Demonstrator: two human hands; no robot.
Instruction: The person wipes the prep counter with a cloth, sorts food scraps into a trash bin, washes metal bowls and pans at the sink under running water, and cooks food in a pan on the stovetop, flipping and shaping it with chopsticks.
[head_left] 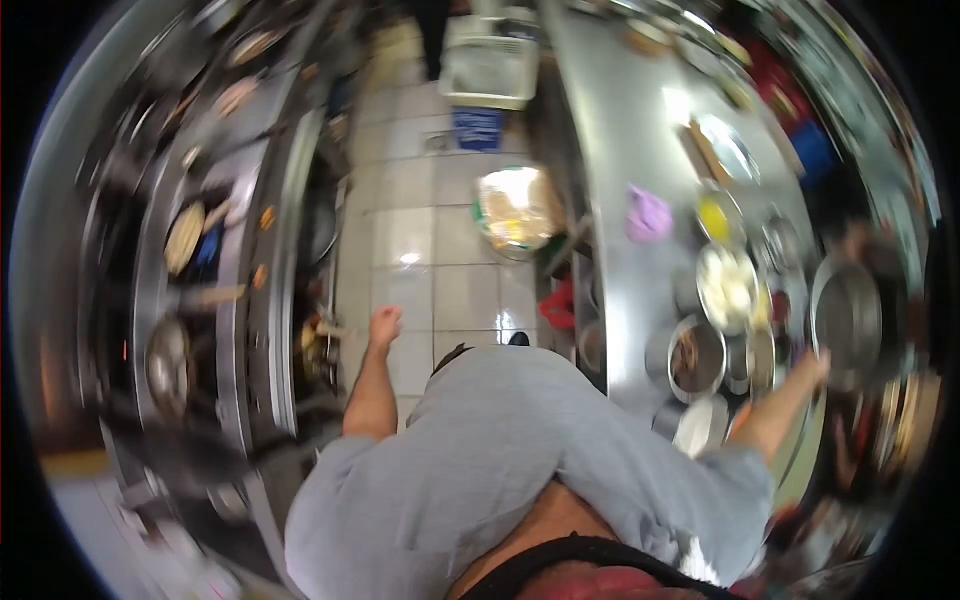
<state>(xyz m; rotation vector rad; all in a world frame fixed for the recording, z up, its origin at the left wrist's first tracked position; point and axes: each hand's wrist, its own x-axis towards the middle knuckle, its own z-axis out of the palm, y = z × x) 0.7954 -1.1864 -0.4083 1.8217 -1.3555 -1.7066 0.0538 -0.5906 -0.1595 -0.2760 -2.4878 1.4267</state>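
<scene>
A large metal pan (848, 315), round and dull grey, is at the right, beyond the bowls; its inside shows no clear contents. On the steel counter (625, 120), smooth and shiny, 1 bowl (727, 287) holds a heap of rounded white pieces. Just beyond it, a smaller bowl (713, 217) has something bright yellow in it. On the near side, 1 round pot (697, 358) holds brown contents, and the nearest bowl (703, 425) shows a pale surface. A soft, crumpled purple cloth or bag (649, 214) lies left of the yellow contents. Farther off are a shiny oval tray (729, 149) and, against its left side, a brown strip that looks wooden.

On the pale, glossy floor tiles (404, 245), a round container (517, 212) under a clear, reflective cover or film shows yellow and orange contents. Beyond it are a blue box (477, 130) and a white plastic crate (489, 72). At the left, a round pan (170, 366) sits among blurred cooking gear.

The right hand (818, 368) reaches to the near edge of the metal pan and appears to touch it; blur hides whether it grips. The left hand (386, 325) is loosely clenched above the floor, holding nothing visible.
</scene>
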